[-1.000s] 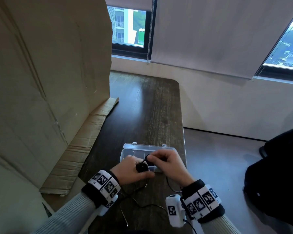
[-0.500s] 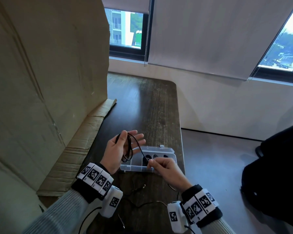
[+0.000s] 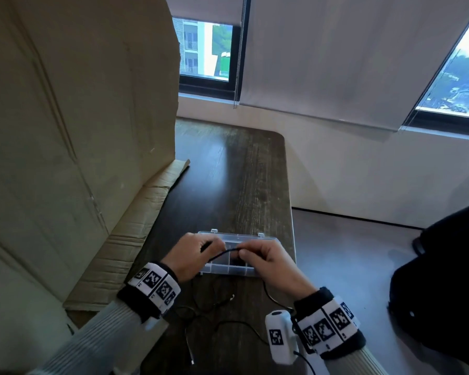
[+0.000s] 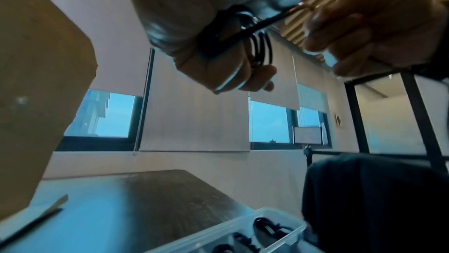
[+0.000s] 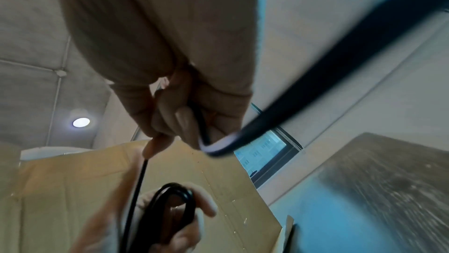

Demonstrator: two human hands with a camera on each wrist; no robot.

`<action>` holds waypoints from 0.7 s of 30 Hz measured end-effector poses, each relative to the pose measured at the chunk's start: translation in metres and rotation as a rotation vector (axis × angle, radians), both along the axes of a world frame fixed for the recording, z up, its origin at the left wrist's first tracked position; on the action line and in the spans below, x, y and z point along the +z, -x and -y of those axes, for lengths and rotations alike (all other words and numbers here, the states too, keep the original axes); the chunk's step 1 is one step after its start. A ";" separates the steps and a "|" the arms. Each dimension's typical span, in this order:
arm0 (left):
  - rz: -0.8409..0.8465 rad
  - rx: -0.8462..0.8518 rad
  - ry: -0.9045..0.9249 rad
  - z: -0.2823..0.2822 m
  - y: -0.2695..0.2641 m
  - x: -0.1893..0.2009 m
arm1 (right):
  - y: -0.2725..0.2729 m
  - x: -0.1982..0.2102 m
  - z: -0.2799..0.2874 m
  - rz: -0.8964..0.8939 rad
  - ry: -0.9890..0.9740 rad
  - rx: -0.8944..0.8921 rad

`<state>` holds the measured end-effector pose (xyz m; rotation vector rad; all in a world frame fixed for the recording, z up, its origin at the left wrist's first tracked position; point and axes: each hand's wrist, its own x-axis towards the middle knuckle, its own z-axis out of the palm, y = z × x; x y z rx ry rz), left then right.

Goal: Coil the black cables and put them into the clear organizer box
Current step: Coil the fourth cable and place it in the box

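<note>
While your left hand (image 3: 191,257) grips the coiled loops of the black cable (image 3: 224,253), your right hand (image 3: 267,259) pinches its straight end just above the clear box (image 3: 229,269) on the table (image 3: 236,185).

both hands (image 3: 190,257) cover part of the clear organizer box (image 3: 229,267). the dark shapes in its compartments are too blurred to identify.

Your right hand (image 5: 184,107) pinches a thin black cable (image 5: 139,176) that runs down to loose black loops held in your left hand (image 5: 155,224), before a tan cardboard sheet (image 5: 230,190).
</note>
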<state>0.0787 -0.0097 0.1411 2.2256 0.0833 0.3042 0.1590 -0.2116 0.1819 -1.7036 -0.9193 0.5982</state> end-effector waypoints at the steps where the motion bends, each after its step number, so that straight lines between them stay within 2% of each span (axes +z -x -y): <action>1: -0.028 -0.063 0.020 0.005 0.002 0.001 | -0.002 0.001 -0.002 0.016 -0.018 -0.027; 3: -0.061 -0.147 0.036 0.013 0.003 0.004 | -0.006 0.001 -0.005 0.012 -0.072 -0.102; 5: -0.071 -0.153 0.063 0.018 0.003 0.007 | -0.012 -0.003 -0.006 -0.011 -0.145 -0.190; 6: -0.064 -0.124 0.127 0.018 0.002 0.009 | -0.015 -0.007 -0.005 -0.025 -0.161 -0.225; 8: -0.033 -0.035 0.383 0.018 0.002 0.016 | -0.019 -0.012 -0.003 -0.060 -0.125 -0.259; 11: -0.021 0.093 0.780 0.017 0.000 0.024 | -0.018 -0.021 0.000 -0.065 -0.003 -0.211; 14: 0.020 0.177 1.002 0.016 -0.006 0.023 | -0.012 -0.032 -0.001 -0.040 0.051 -0.163; 17: 0.125 0.209 1.150 0.010 -0.010 0.024 | -0.008 -0.046 0.000 -0.016 0.154 -0.102; 21: 0.197 0.168 1.237 0.011 -0.010 0.021 | 0.001 -0.053 -0.003 0.035 0.264 0.056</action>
